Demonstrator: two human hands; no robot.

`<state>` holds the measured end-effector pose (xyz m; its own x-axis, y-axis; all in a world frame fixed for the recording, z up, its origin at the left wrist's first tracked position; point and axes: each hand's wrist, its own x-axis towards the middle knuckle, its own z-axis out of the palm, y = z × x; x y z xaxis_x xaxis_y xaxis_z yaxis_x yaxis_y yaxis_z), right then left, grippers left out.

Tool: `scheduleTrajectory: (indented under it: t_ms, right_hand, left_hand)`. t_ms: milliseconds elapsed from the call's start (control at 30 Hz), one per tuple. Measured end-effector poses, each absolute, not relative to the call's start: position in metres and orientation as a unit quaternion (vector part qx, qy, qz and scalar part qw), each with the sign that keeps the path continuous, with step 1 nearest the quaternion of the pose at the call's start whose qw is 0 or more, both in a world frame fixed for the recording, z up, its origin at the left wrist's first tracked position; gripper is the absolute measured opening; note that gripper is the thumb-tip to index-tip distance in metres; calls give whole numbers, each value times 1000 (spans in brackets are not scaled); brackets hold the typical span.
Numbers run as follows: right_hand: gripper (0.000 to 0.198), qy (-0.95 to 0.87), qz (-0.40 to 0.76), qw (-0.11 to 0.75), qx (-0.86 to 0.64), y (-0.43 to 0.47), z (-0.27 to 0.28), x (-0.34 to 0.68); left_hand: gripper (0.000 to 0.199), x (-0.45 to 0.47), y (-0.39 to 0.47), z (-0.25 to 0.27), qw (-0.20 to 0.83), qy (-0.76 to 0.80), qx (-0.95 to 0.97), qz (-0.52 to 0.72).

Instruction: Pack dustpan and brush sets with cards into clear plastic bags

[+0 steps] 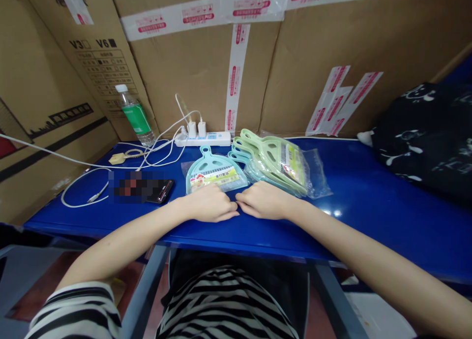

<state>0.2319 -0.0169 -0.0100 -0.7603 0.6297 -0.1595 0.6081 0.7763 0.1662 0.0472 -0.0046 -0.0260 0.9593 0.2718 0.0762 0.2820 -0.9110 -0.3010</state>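
Observation:
My left hand (213, 202) rests on the blue table as a loose fist, just in front of a light-blue dustpan (217, 163) with a printed label. Close beside it, nearly touching at the fingertips, is my right hand (266, 200), also curled closed. Nothing shows in either hand. Behind the right hand lies a pile of green dustpans (263, 149) in clear plastic bags, with light-blue handles poking out on the left. My hands hide the front edges of the blue dustpan and part of the pile.
A phone (162, 190) lies left of my hands, partly blurred out. Behind it are white cables, a power strip (217, 139) with plugged-in chargers, and a water bottle (136, 115). Taped cardboard (199, 58) walls the back. A dark patterned bag (424, 137) sits at the right.

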Motion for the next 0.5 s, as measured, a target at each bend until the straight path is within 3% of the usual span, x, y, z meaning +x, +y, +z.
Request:
scheduleTrajectory:
  t_ms: [500]
  right_hand:
    - [34,935,55,115,331,-18,-8,232]
  left_hand:
    - [32,46,-5,-26,167,-138,-976,-19]
